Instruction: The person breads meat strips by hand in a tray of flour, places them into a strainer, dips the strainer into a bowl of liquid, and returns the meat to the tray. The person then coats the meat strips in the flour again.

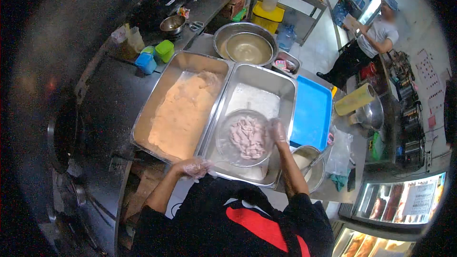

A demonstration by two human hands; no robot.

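Note:
A round, see-through bowl or fine sieve [223,135] holds pale pink strips of raw meat [249,138]. It is over the near half of a deep steel pan [290,90] with white powder on its bottom. My right hand [279,132], in a clear plastic glove, grips the bowl's right rim. My left hand [194,167], gloved likewise, is closed at the near edge where two pans meet; what its fingers hold is hard to make out. In the steel pan [143,135] to the left lies a thick bed of orange-tan powder [185,114].
Beyond the pans stands a large metal basin [219,38] of cloudy liquid. A blue tray [312,109] lies to the right, near a metal pot [319,176] and a plastic bag [339,150]. Blue and green containers [164,51] stand far left. A person [378,35] stands at far right.

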